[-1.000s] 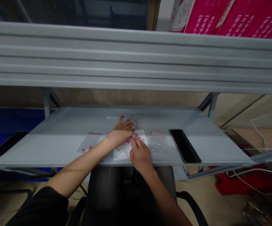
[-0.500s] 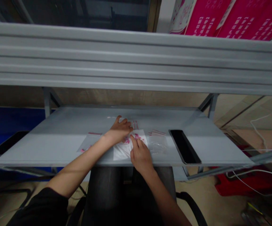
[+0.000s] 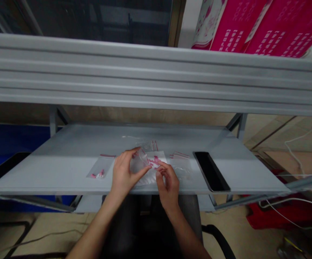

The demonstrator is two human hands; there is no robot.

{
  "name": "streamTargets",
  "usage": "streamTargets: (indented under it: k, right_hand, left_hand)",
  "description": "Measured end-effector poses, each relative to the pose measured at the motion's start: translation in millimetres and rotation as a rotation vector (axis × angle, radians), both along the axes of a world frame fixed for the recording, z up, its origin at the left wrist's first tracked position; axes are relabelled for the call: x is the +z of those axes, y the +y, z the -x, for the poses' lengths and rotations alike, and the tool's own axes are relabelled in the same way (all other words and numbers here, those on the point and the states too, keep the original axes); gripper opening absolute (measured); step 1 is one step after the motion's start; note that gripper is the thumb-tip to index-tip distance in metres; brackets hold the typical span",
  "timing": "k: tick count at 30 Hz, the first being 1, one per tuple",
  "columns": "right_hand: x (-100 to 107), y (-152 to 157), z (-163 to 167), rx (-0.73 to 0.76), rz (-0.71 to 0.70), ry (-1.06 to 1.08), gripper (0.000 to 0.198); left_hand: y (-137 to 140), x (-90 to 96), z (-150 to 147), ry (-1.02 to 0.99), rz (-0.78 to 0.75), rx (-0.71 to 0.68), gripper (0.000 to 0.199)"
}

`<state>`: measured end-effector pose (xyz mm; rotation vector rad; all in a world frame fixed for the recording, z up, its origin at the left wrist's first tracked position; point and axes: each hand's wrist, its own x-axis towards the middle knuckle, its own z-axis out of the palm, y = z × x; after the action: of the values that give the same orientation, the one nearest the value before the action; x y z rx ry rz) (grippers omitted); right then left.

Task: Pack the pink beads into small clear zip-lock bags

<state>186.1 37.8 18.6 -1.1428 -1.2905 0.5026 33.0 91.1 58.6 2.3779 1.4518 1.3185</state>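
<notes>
My left hand (image 3: 125, 172) is closed on a clear zip-lock bag (image 3: 142, 157), its thumb and fingers on the two sides of the bag's mouth, which gapes toward the right. Right beside the bag, my right hand (image 3: 168, 181) has its fingers curled in a pinch; whatever is between the fingertips is too small to make out. Small pink pieces (image 3: 155, 161) lie loosely on a white sheet (image 3: 149, 178) beneath both hands. To the left, another zip-lock bag (image 3: 102, 166) lies flat with a few pink and white pieces in it.
More clear zip-lock bags (image 3: 181, 165) lie right of the sheet, and another bag (image 3: 153, 144) lies behind it. A black phone (image 3: 211, 171) rests on the grey tabletop (image 3: 242, 169) farther right. A metal beam (image 3: 156, 77) crosses above the table, with pink boxes (image 3: 253, 28) behind it.
My left hand has drawn back toward me and now holds a clear bag open over the sheet. The right hand has lifted slightly from the pink pieces, fingers now curled.
</notes>
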Motion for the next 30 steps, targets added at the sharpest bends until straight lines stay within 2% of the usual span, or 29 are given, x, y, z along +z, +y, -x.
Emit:
streamTargets:
  k: [3,5,8,9,12,14,20,26,30]
  right_hand:
    - [9,-13,7,0.148,0.173,0.277,0.034]
    - [12,-20,8,0.233,0.307,0.349,0.022]
    - [15,-29,3,0.294,0.428,0.404,0.016]
    - [17,-31,0,0.312,0.439,0.406,0.017]
    - [21,-39,-10,0.361,0.457,0.352,0.018]
    - [22,-42,-15,0.374,0.472,0.315,0.018]
    - [19,-44,-22,0.354,0.496,0.275,0.014]
    - [28,-51,-26,0.295,0.459,0.107,0.018]
    - [34,-53,-34,0.264,0.416,0.012,0.022]
  left_hand:
    - [-37,-11.2,-15,-0.153,0.104,0.024,0.050]
    - [-56,-16.8,-19,-0.234,0.221,0.020,0.056]
    - [-72,-20.0,-12,-0.355,0.460,-0.081,0.071]
    - [-74,-19.5,-8,-0.394,0.548,-0.137,0.069]
    - [-77,-15.0,4,-0.506,0.760,-0.265,0.039]
    - [-77,-11.7,9,-0.552,0.819,-0.266,0.022]
    - [-80,-12.1,7,-0.517,0.703,-0.160,0.022]
    - [-84,-15.5,4,-0.516,0.467,-0.230,0.025]
    - [-85,-14.0,5,-0.483,0.351,-0.269,0.018]
